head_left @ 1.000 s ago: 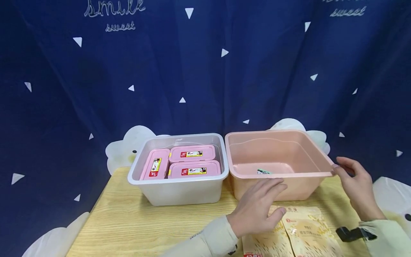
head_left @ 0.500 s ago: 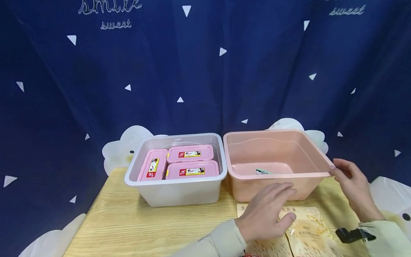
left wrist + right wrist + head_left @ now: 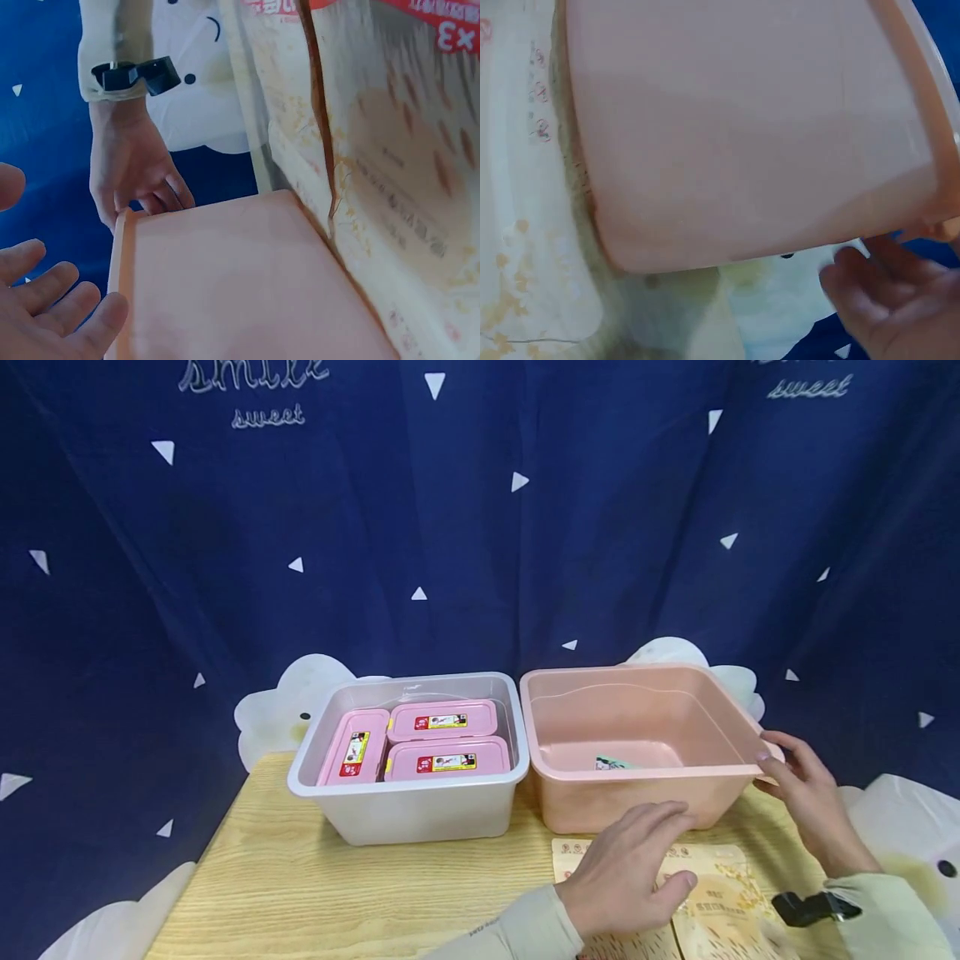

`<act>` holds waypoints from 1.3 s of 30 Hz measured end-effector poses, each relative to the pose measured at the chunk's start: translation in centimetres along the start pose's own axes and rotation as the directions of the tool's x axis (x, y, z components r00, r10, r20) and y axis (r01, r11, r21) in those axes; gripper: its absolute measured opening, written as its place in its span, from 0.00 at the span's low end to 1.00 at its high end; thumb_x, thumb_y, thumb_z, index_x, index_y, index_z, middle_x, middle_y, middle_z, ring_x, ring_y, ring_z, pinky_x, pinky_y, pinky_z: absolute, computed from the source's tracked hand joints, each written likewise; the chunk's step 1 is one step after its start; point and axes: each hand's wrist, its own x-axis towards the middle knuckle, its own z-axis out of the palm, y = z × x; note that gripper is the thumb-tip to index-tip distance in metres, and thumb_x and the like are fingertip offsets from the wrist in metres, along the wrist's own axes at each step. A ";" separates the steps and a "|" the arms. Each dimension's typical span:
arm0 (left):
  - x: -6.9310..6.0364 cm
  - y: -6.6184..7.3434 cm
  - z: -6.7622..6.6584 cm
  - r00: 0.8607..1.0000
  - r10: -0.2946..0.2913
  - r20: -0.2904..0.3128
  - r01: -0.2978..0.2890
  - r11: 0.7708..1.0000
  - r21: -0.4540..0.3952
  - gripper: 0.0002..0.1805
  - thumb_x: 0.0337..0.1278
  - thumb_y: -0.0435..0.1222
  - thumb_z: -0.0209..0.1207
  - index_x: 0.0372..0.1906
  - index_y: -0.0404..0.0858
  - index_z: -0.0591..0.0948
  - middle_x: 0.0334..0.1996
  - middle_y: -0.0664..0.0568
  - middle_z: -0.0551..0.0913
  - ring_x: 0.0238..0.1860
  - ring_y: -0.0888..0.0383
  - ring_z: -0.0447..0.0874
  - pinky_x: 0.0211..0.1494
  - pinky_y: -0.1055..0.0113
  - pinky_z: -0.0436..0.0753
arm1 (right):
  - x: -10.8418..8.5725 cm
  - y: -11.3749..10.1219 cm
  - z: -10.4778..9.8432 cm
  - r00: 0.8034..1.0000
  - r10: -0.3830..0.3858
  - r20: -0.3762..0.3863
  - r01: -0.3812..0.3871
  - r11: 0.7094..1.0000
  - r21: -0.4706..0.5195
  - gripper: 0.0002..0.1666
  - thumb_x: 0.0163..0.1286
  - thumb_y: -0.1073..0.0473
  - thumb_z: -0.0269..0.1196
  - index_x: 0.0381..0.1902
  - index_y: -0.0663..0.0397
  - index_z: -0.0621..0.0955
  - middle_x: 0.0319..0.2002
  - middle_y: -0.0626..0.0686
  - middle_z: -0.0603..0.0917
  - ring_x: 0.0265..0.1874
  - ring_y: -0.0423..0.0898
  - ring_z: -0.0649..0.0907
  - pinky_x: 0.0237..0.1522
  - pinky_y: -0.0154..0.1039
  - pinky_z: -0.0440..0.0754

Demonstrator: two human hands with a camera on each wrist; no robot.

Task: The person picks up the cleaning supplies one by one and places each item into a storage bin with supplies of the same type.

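A salmon-pink plastic tub (image 3: 637, 785) stands on the table. My right hand (image 3: 810, 810) grips its right front corner, thumb at the rim and fingers curled beneath the lip; in the right wrist view those fingers (image 3: 885, 285) show below the tub's rim. My left hand (image 3: 630, 872), fingers relaxed and slightly spread, hovers in front of the tub over two cream-yellow food pouches (image 3: 720, 902) lying side by side, partly covering one. Inside the tub is a small green-and-white label or packet (image 3: 611, 762), partly hidden by the front rim.
Left of the tub, almost touching it, a whitish-grey tub (image 3: 420, 814) contains three pink lidded boxes (image 3: 442, 721) with red and yellow labels. Both tubs rest on a light wood table (image 3: 337, 893). A dark blue curtain (image 3: 375, 527) with white triangles hangs behind.
My right hand has shifted left and now wraps further round the tub's corner. My left hand has drifted right over the pouches. The view has shifted slightly.
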 end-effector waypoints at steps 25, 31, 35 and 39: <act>-0.8 -1.5 1.1 0.994 -0.012 0.112 0.008 0.999 0.034 0.27 0.69 0.48 0.49 0.70 0.50 0.69 0.71 0.59 0.69 0.73 0.64 0.65 0.74 0.73 0.64 | -0.2 1.7 0.6 0.999 -0.011 0.034 0.013 0.999 -0.044 0.23 0.81 0.56 0.45 0.69 0.33 0.59 0.54 0.31 0.63 0.43 0.23 0.75 0.36 0.24 0.79; -1.3 -4.0 1.8 0.986 0.045 0.160 -0.055 0.997 0.061 0.18 0.68 0.44 0.51 0.59 0.49 0.80 0.62 0.61 0.79 0.65 0.67 0.74 0.70 0.78 0.66 | -0.3 1.7 0.5 0.999 -0.017 0.033 0.018 0.999 -0.032 0.22 0.80 0.56 0.45 0.68 0.33 0.60 0.53 0.31 0.64 0.42 0.23 0.76 0.35 0.25 0.80; -2.6 -5.6 2.2 0.981 -0.029 0.190 0.009 0.994 0.105 0.15 0.65 0.43 0.52 0.51 0.51 0.84 0.53 0.65 0.83 0.56 0.69 0.80 0.57 0.76 0.76 | -0.4 1.5 0.5 0.999 -0.016 0.033 0.017 0.999 -0.042 0.22 0.81 0.56 0.45 0.68 0.32 0.60 0.53 0.31 0.63 0.42 0.23 0.75 0.35 0.25 0.80; -4.3 -7.2 2.0 0.969 -0.114 0.218 0.084 0.986 0.145 0.14 0.63 0.44 0.53 0.47 0.51 0.85 0.50 0.63 0.85 0.53 0.65 0.81 0.50 0.70 0.77 | -0.4 1.3 0.5 0.999 -0.017 0.034 0.019 0.998 -0.067 0.22 0.81 0.55 0.45 0.68 0.32 0.59 0.53 0.30 0.63 0.43 0.22 0.75 0.35 0.25 0.80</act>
